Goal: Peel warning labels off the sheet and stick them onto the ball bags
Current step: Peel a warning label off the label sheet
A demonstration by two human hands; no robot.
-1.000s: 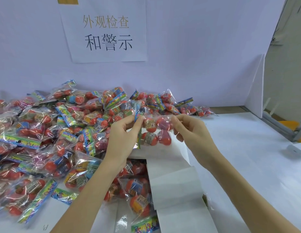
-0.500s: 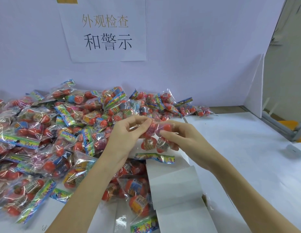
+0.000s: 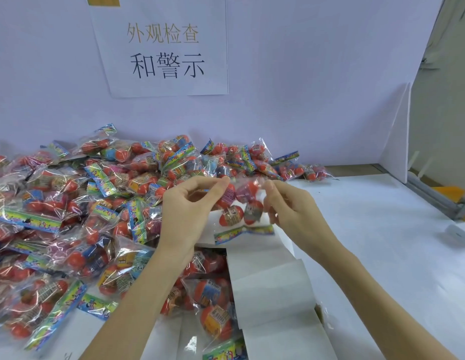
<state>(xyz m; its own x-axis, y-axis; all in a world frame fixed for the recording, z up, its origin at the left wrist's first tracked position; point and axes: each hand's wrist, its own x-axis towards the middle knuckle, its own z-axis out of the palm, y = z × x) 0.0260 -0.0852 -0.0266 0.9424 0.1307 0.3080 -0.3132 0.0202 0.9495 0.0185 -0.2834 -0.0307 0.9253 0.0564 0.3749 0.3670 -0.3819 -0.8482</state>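
Crowding bag pile [image 3: 78, 216] beside hands

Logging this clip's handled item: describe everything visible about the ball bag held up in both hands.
The held ball bag is clear crinkly plastic holding several red-orange balls with printed wrappers. Its colourful header strip hangs at the bottom, so it is upside down. The left hand and right hand pinch its top corners, above the white label sheets. No stuck label can be told.
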